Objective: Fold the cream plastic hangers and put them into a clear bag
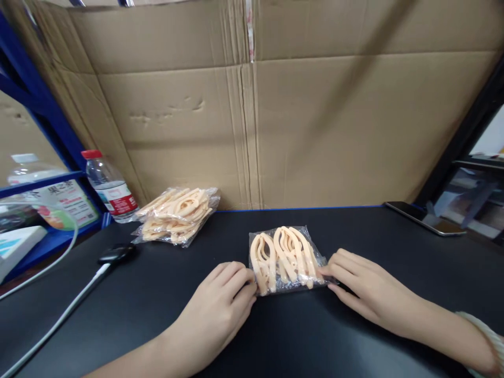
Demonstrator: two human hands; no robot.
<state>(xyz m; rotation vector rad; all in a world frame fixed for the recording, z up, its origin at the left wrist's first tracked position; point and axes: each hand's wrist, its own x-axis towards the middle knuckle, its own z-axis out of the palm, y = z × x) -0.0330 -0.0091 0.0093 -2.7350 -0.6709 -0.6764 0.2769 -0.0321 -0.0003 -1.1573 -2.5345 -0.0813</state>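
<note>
A clear plastic bag (285, 260) of peach-coloured, curved looped pieces lies flat on the black table, in the middle of the head view. My left hand (220, 310) is closed at the bag's near left corner, its thumb and fingertips pinching the edge. At the near right corner, my right hand (368, 291) pinches the film between thumb and fingers. Inside the bag the pieces lie side by side with their rounded ends pointing away from me. What exactly the pieces are, I cannot tell.
Similar filled bags (177, 215) are piled at the back left, beside a red-capped bottle (114, 189). A white cable (59, 317) with a black plug (117, 254) crosses the left side. A phone (423, 218) lies at the back right. Cardboard (354, 131) walls the rear edge.
</note>
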